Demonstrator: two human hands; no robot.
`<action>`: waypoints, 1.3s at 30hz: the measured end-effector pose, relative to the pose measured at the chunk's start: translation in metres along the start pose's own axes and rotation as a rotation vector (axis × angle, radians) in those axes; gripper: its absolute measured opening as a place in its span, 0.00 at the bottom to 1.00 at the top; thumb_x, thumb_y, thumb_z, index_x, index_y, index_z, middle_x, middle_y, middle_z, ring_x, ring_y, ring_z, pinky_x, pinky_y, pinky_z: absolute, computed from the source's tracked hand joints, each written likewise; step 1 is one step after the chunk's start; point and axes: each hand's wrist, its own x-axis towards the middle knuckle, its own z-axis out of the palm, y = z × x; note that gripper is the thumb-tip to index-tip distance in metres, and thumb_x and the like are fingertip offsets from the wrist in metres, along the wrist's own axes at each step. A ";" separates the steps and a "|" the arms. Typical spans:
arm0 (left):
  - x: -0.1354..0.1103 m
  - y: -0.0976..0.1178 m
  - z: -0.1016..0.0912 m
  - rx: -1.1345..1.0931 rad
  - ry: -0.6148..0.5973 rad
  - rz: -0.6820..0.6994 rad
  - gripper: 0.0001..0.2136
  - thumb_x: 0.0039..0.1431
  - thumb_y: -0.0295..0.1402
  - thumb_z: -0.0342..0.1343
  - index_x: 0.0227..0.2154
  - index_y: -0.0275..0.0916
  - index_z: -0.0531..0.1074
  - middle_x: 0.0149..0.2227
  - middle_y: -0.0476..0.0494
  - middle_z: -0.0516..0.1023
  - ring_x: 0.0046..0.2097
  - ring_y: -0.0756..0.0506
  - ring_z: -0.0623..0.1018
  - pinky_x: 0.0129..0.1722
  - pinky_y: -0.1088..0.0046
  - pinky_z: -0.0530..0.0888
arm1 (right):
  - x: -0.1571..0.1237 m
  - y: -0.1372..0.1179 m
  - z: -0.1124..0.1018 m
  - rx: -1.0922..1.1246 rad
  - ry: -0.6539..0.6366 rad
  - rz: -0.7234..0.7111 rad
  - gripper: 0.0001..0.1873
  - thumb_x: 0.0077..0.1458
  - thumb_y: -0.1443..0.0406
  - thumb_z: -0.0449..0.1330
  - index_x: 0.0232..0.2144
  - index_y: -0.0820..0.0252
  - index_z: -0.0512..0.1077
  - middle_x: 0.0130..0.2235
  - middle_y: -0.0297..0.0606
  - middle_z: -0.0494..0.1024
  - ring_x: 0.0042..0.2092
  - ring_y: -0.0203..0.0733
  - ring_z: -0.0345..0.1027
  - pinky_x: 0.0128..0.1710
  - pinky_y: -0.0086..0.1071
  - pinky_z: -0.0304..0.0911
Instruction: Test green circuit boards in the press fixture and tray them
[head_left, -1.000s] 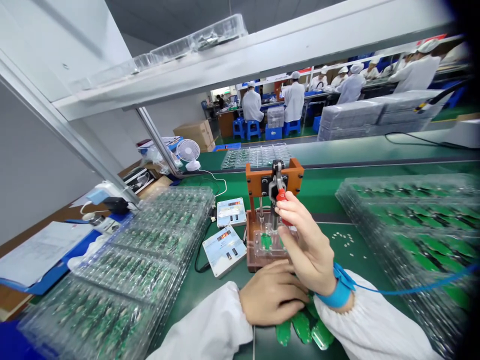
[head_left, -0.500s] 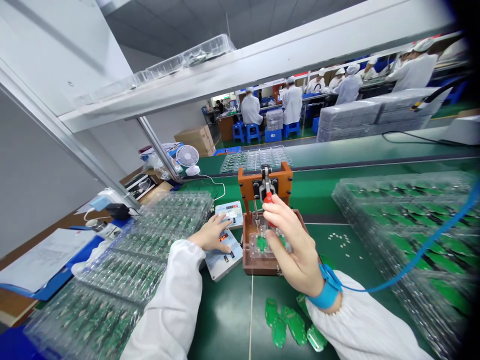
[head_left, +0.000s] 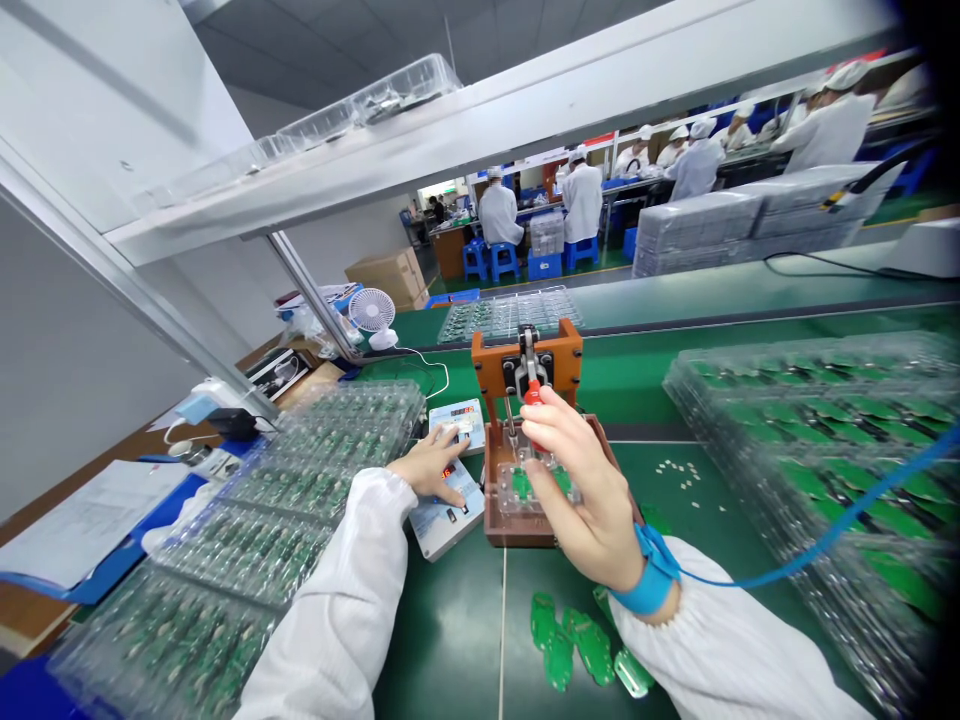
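My left hand (head_left: 429, 466) lies with fingers spread over two light-blue boxes with red digital displays. Its fingertips reach the rear box (head_left: 469, 408), and its thumb rests on the front box (head_left: 439, 532). My right hand (head_left: 592, 500), with a blue wrist strap, is closed around the red lever handle (head_left: 534, 394) of an orange-brown clamp fixture (head_left: 489, 368). Part of the handle is hidden behind the fingers. Under the clamp, a green circuit board (head_left: 521, 485) shows in a clear holder (head_left: 516, 505). Several loose green boards (head_left: 557, 660) lie in front of the fixture.
Clear trays of boards (head_left: 300, 510) cover the left side, and a stack of trays (head_left: 817, 420) stands at right. Small white pieces (head_left: 679, 470) are scattered right of the fixture. A blue cord (head_left: 817, 545) runs from the wrist strap. A white fan (head_left: 373, 312) stands behind.
The digits on the front box's display differ. My left hand has shifted very slightly, while my right hand stays on the red handle. The view has tilted a little.
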 end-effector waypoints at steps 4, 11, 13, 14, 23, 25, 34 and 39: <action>-0.001 0.003 -0.001 0.014 -0.020 -0.023 0.61 0.43 0.53 0.72 0.75 0.42 0.43 0.76 0.36 0.29 0.74 0.24 0.31 0.72 0.41 0.47 | -0.001 0.001 0.000 -0.004 0.004 0.008 0.33 0.63 0.79 0.56 0.66 0.49 0.65 0.62 0.41 0.74 0.72 0.54 0.56 0.67 0.57 0.65; -0.011 -0.005 -0.001 -0.010 0.044 -0.040 0.61 0.42 0.58 0.70 0.74 0.41 0.45 0.76 0.33 0.33 0.75 0.24 0.35 0.72 0.42 0.47 | -0.003 0.002 0.000 -0.028 -0.002 0.010 0.33 0.64 0.78 0.56 0.66 0.49 0.65 0.62 0.40 0.74 0.71 0.54 0.57 0.68 0.56 0.65; -0.013 -0.005 -0.002 0.002 0.028 -0.065 0.62 0.40 0.58 0.71 0.74 0.41 0.46 0.76 0.34 0.33 0.74 0.23 0.35 0.72 0.41 0.47 | -0.002 0.001 0.001 -0.025 0.001 0.008 0.33 0.63 0.78 0.56 0.66 0.49 0.65 0.62 0.40 0.74 0.71 0.53 0.57 0.68 0.55 0.65; -0.014 -0.005 -0.002 0.006 0.013 -0.075 0.62 0.40 0.57 0.71 0.74 0.41 0.45 0.76 0.34 0.32 0.74 0.23 0.35 0.72 0.41 0.47 | -0.002 0.001 0.001 -0.023 0.001 0.010 0.33 0.63 0.78 0.56 0.66 0.49 0.65 0.62 0.40 0.74 0.71 0.53 0.57 0.68 0.55 0.64; -0.015 -0.004 -0.003 -0.018 -0.023 -0.064 0.64 0.39 0.57 0.71 0.74 0.39 0.44 0.76 0.34 0.33 0.74 0.23 0.35 0.72 0.40 0.46 | -0.004 0.002 0.000 -0.030 -0.005 0.016 0.33 0.63 0.78 0.55 0.66 0.48 0.64 0.63 0.39 0.74 0.71 0.54 0.57 0.67 0.55 0.65; -0.014 -0.009 -0.001 -0.028 -0.022 -0.053 0.65 0.38 0.59 0.70 0.74 0.39 0.44 0.76 0.33 0.33 0.74 0.22 0.35 0.72 0.39 0.46 | -0.004 0.002 0.000 -0.037 -0.003 0.015 0.33 0.64 0.78 0.55 0.66 0.47 0.64 0.63 0.39 0.74 0.71 0.54 0.58 0.67 0.56 0.65; -0.014 -0.012 0.002 -0.018 -0.017 -0.055 0.64 0.38 0.61 0.69 0.74 0.40 0.44 0.76 0.33 0.33 0.74 0.23 0.35 0.72 0.40 0.46 | -0.004 0.003 0.001 -0.026 -0.002 0.009 0.33 0.64 0.78 0.56 0.66 0.49 0.64 0.63 0.40 0.73 0.71 0.54 0.57 0.68 0.56 0.64; -0.014 -0.009 0.000 -0.012 -0.042 -0.084 0.66 0.37 0.59 0.71 0.75 0.38 0.43 0.76 0.32 0.32 0.74 0.23 0.34 0.72 0.40 0.45 | -0.004 0.003 0.002 -0.025 0.002 0.005 0.33 0.64 0.78 0.56 0.66 0.48 0.64 0.63 0.40 0.73 0.71 0.54 0.57 0.67 0.57 0.65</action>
